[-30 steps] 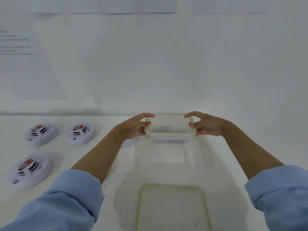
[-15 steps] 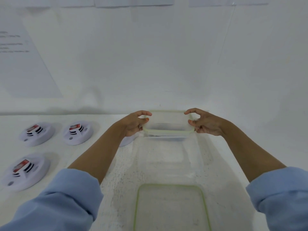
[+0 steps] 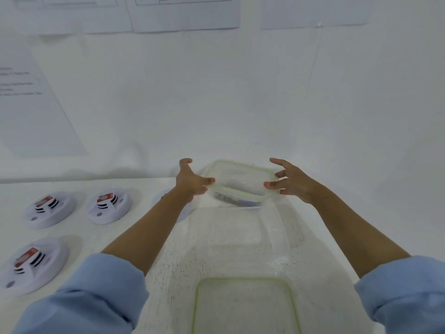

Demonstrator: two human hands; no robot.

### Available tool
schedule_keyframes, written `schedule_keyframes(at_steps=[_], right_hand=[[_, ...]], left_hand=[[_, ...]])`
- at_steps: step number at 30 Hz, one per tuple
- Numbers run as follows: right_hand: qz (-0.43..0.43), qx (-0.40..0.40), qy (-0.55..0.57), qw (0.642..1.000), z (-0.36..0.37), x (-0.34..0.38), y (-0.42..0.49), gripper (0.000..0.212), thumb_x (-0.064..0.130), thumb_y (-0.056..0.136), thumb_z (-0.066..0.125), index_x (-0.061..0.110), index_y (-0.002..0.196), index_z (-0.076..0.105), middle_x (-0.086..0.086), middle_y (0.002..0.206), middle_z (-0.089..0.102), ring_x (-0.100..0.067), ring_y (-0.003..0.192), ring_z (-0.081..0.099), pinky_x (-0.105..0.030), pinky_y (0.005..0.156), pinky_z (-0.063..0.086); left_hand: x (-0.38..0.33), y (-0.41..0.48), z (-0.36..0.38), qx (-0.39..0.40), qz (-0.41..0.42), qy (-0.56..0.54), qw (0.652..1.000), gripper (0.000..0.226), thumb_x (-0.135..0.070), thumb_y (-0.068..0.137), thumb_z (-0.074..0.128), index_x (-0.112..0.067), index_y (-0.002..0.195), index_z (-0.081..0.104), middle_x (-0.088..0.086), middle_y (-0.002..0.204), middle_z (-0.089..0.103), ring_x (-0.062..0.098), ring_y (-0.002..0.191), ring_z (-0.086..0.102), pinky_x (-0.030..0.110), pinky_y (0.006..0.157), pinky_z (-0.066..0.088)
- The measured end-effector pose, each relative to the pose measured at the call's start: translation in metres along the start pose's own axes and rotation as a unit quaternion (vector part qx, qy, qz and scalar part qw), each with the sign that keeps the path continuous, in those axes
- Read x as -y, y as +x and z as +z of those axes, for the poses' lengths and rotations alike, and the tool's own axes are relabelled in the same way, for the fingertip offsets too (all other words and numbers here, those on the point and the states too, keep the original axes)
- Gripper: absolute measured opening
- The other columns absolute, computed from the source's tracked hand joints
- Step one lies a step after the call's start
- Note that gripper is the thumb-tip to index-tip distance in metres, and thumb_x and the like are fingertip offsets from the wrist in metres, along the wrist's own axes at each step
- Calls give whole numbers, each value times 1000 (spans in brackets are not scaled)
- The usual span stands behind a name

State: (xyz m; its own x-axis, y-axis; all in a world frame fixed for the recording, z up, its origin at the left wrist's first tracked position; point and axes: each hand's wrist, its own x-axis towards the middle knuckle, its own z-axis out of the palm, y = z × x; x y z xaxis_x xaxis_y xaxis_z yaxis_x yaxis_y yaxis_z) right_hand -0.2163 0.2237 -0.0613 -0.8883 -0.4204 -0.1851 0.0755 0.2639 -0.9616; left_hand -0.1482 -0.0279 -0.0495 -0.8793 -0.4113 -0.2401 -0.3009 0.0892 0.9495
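- The lid (image 3: 237,175), clear with a green seal, is held tilted at frame centre, above the counter (image 3: 79,237).
- The left hand (image 3: 190,183) pinches its left edge; the right hand (image 3: 292,183) pinches the right edge, other fingers spread.
- It is probably light, stiff, slick plastic, best held by its short edges.

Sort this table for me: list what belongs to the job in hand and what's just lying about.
In the job:
- green-rimmed clear lid, tilted, pinched at its ends by the left-hand grip and the right-hand grip
- clear plastic box below it

Lying about:
- white smoke detectors, at left
- second green-rimmed lid, nearest, untouched
- papers on the wall
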Motion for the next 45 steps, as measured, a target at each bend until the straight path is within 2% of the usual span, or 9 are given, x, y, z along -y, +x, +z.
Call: schedule_keyframes(at_steps=[4, 7, 10, 13, 16, 21, 28, 32, 45], right_hand=[[16, 12, -39, 999, 2, 2, 2, 59, 27, 82, 68, 33, 132, 38, -6, 90, 61, -19, 77, 58, -32, 78, 53], [10, 13, -39, 999, 3, 5, 6, 47, 36, 91, 53, 37, 135, 37, -1, 114, 55, -20, 102, 54, -36, 97, 43], [1, 40, -14, 999, 6, 6, 12, 39, 33, 95, 45, 40, 133, 39, 6, 97, 58, -15, 87, 57, -29, 87, 45], [10, 36, -46, 998, 8, 6, 22, 35, 30, 96, 45, 36, 131, 45, -1, 78, 53, -18, 71, 51, -28, 72, 48], [21, 51, -45, 997, 11, 4, 31, 31, 30, 96, 46, 37, 126, 48, -9, 90, 51, -24, 78, 47, -30, 71, 49], [38, 83, 12, 996, 11, 8, 41, 32, 14, 94, 50, 36, 118, 51, 0, 107, 60, -17, 87, 57, -30, 77, 49], [83, 111, 81, 987, 6, 4, 60, 36, 4, 89, 54, 35, 106, 57, -10, 83, 44, -21, 69, 44, -27, 63, 50], [81, 122, 69, 987, 5, 5, 64, 36, 6, 85, 61, 40, 95, 65, -8, 101, 36, -26, 91, 33, -27, 64, 55], [69, 84, 41, 993, 12, 15, 49, 35, 5, 89, 57, 32, 111, 56, -10, 102, 59, -25, 92, 55, -40, 86, 50]], left_hand=[[2, 4, 18, -33, 20, -64, 997, 74, -9, 82, 68, -18, 138, 20, 21, 129, 44, 36, 113, 51, 46, 100, 43], [1, -2, 28, 30, -60, -90, 994, 61, -9, 88, 62, -17, 133, 22, 19, 135, 37, 34, 110, 48, 45, 88, 48], [0, -5, 32, 61, -95, -132, 985, 57, -2, 89, 57, -16, 132, 21, 16, 123, 40, 31, 103, 50, 40, 67, 51], [2, 0, 31, 62, -74, -140, 985, 76, 2, 88, 56, -21, 143, 9, 11, 119, 38, 30, 103, 50, 41, 75, 47], [2, 2, 31, 71, -65, -138, 986, 81, 8, 86, 56, -22, 144, 9, 15, 132, 37, 32, 107, 49, 43, 77, 47], [2, 8, 28, 84, -104, -182, 974, 77, 12, 84, 56, -22, 141, 17, 20, 131, 45, 29, 99, 52, 45, 80, 47], [10, 13, 26, 116, -122, -209, 963, 79, 10, 84, 57, -30, 139, 17, 17, 119, 49, 28, 97, 53, 42, 81, 47], [11, 13, 26, 133, -105, -197, 966, 79, 8, 84, 58, -31, 139, 17, 15, 115, 49, 28, 98, 53, 45, 83, 48], [8, 11, 26, 80, -43, -112, 990, 80, 6, 81, 63, -24, 138, 15, 14, 123, 36, 28, 105, 44, 42, 84, 48]])
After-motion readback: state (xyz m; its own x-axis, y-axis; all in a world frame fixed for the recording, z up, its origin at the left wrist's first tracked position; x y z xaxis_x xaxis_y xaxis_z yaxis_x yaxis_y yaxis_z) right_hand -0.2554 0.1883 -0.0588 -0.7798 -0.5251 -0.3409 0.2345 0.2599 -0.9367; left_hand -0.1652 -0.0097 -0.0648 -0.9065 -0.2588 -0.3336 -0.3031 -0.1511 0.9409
